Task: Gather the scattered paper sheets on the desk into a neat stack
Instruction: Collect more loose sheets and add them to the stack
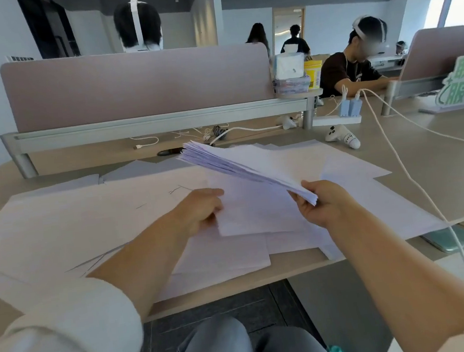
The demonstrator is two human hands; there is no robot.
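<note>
Hands: the right hand (322, 203) grips the near corner of a thick sheaf of white paper sheets (238, 163), fingers curled round it, and holds it tilted above the pale beige laminate bench (438, 160); the left hand (200, 210) pinches the left edge of a single white paper sheet (252, 214) lying just below the sheaf, fingers curled at its margin. The sheaf points away from the person, its far end fanned and uneven, so its edges are not yet squared. Beneath and around both hands, loose white paper sheets (72, 221) overlap across the bench, spreading well to the left and right; a few near ones overhang the front edge. A white game controller (342, 136) and a white cable (404, 169) lie on the bench beyond and to the right of the papers.

Progress, as a judgement: the task appears partly done; a good share of the sheets is already gathered in the right hand, and the pinched sheet seems next to join it; many sheets remain to be collected, after which the sheaf needs aligning and setting down as a tidy stack.
</note>
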